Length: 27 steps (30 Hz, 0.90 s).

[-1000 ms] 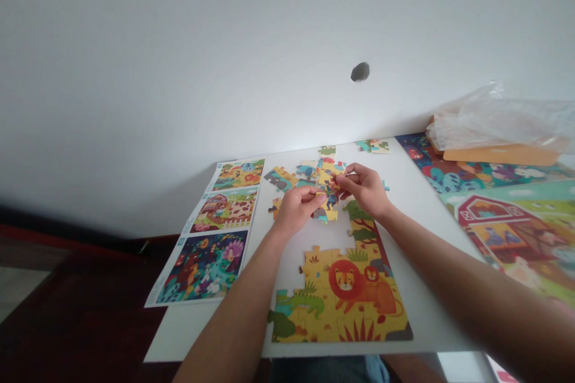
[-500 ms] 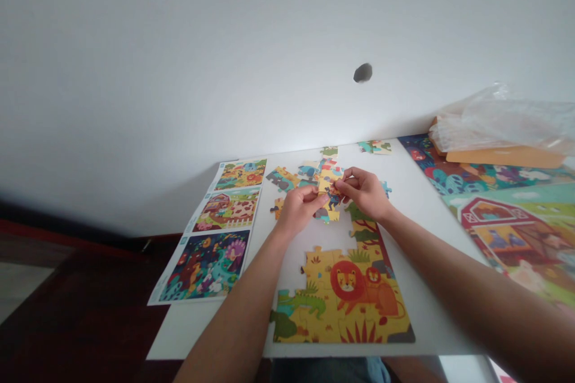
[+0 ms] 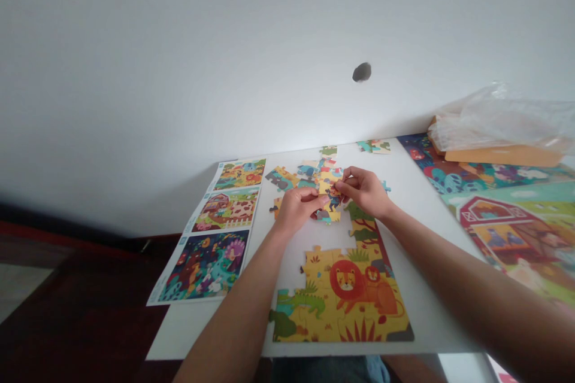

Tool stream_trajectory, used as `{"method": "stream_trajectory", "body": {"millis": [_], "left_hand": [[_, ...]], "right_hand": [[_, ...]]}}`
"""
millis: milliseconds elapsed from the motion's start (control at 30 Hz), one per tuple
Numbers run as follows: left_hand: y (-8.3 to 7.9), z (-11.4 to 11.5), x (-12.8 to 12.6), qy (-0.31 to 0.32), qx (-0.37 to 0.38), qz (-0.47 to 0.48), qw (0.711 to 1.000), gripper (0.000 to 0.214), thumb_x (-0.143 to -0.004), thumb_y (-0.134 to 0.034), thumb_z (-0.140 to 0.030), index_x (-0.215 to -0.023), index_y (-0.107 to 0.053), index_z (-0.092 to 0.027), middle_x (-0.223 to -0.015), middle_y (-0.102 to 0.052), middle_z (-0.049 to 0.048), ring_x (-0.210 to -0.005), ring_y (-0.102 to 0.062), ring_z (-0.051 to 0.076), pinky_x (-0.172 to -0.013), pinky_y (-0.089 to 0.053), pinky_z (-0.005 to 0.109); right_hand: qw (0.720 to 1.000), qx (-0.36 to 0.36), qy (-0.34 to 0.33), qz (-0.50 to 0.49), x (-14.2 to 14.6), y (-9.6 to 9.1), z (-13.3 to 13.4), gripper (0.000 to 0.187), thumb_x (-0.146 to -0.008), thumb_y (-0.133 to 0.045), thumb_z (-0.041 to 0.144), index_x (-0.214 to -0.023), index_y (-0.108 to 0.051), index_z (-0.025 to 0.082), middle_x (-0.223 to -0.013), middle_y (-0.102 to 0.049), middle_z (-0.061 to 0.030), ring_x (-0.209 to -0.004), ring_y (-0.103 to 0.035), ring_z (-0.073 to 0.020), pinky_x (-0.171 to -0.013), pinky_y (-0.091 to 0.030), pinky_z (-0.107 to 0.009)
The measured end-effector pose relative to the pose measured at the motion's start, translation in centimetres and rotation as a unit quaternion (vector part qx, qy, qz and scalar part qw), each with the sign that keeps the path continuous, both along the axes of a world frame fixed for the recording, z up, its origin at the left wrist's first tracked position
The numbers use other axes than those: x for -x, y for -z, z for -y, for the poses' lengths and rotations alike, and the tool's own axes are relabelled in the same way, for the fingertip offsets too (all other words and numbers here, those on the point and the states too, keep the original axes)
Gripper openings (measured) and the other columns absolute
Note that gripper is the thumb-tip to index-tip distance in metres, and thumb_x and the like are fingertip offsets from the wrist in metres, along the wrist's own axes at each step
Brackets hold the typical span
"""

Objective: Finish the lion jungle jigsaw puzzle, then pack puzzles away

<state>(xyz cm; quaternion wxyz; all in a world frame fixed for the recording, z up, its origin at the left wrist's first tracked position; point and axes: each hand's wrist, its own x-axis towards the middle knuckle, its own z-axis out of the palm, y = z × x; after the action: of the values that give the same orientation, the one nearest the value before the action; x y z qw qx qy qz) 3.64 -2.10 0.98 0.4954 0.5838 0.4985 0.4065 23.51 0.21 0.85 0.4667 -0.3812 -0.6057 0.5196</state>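
Note:
Between my hands is a small cluster of joined yellow puzzle pieces (image 3: 333, 198) with a dark-clad figure on it. My left hand (image 3: 299, 208) pinches its left edge between thumb and fingers. From the right, my right hand (image 3: 363, 190) grips the upper right edge, partly covering it. Loose puzzle pieces (image 3: 281, 178) lie just beyond and beside my left hand. Nearer to me is the partly joined puzzle (image 3: 321, 275), showing a lion, a cub and a crocodile, with a strip running up its right side toward my right hand.
A sheet with three printed pictures (image 3: 224, 212) lies at the left. At right are a farm puzzle (image 3: 507, 233), a dark forest puzzle (image 3: 417, 158), and an orange box lid (image 3: 503, 157) under clear plastic bags (image 3: 507, 119). More pieces (image 3: 375, 146) lie near the wall.
Both hands keep their grip on the cluster in nearly the same place. The view has shifted very slightly; nothing else visibly moves.

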Motion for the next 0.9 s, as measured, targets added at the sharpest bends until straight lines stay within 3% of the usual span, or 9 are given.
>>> {"method": "stream_trajectory", "body": {"millis": [533,900], "left_hand": [[-0.20,0.06,0.12,0.005,0.014,-0.011,1.000,0.037,-0.065,-0.080,-0.049,-0.070,-0.068,-0.015,-0.067,-0.068,0.0025,-0.056,-0.063,0.015,-0.045,-0.053,0.023],[0.03,-0.08,0.34,0.025,-0.008,-0.033,0.999,0.037,-0.068,-0.079,-0.050,-0.069,-0.066,-0.016,-0.067,-0.068,0.0019,-0.059,-0.063,0.015,-0.053,-0.053,0.025]], "right_hand": [[0.999,-0.024,-0.018,0.027,-0.48,-0.28,0.25,0.038,-0.074,-0.075,0.051,-0.083,-0.052,0.021,-0.069,-0.070,-0.0018,-0.054,-0.064,-0.0164,-0.052,-0.055,-0.029],[0.997,-0.053,-0.001,0.061,-0.47,-0.18,0.32,0.034,-0.077,-0.073,0.049,-0.081,-0.054,0.021,-0.072,-0.071,-0.0033,-0.060,-0.065,-0.0176,-0.057,-0.055,-0.031]]}}
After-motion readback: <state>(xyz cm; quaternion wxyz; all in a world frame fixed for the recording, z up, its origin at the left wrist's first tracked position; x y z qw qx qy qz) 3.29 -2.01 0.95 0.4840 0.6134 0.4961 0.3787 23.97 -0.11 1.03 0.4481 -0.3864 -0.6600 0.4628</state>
